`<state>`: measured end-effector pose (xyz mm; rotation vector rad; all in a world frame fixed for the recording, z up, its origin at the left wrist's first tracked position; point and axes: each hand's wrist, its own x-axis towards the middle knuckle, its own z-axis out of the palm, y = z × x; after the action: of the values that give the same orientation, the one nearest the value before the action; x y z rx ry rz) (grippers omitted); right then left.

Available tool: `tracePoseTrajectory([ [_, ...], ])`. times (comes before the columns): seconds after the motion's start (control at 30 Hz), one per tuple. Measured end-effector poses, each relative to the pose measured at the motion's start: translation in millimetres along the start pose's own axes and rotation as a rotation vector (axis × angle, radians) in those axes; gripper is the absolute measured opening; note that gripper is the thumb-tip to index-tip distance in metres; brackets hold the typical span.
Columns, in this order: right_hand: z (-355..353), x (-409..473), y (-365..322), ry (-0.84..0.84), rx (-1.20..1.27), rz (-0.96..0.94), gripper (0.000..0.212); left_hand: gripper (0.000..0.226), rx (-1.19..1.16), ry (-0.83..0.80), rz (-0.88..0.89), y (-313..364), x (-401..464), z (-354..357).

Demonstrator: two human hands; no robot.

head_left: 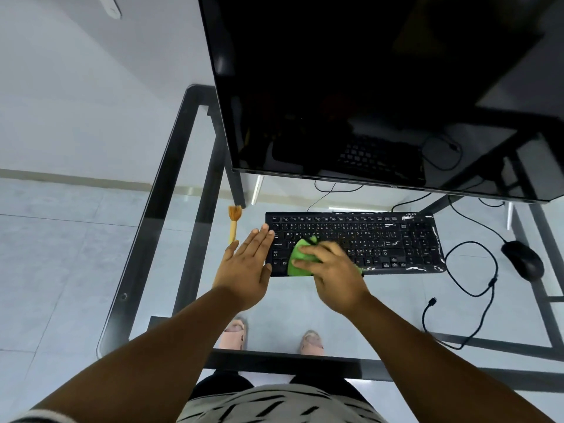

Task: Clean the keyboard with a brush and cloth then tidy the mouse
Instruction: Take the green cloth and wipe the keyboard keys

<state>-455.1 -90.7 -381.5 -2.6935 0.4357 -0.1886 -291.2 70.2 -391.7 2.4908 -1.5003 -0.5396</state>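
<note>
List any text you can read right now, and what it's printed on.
"acer": grey logo on the keyboard's top right corner.
"Caps Lock", "Shift", "Ctrl": keys at its left end, just legible beside the left hand.
Other key legends: white marks, too small and blurred to read.
Monitor: dark screen, no text.
Cloth, brush, mouse: no lettering visible.

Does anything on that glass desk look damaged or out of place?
Yes. The keyboard shows white scuffed patches along its top, right and bottom edges, like worn finish. The mouse cable sprawls in loops, its plug lying loose on the glass.
</note>
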Motion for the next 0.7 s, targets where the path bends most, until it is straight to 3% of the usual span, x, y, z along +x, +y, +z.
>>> tracePoseTrajectory([
  [0.27,-22,-33,54,-0.013,-0.029,-0.066,0.043,0.065,-0.09,0.032,-0.071,12,0,10],
  [0.57,-6,-5,5,-0.041,-0.083,-0.213,0.046,0.066,-0.135,0.06,-0.085,17,-2,14],
  [0.7,-8,-18,25,-0.022,-0.097,-0.154,0.047,0.065,-0.127,0.043,-0.058,11,-3,14],
])
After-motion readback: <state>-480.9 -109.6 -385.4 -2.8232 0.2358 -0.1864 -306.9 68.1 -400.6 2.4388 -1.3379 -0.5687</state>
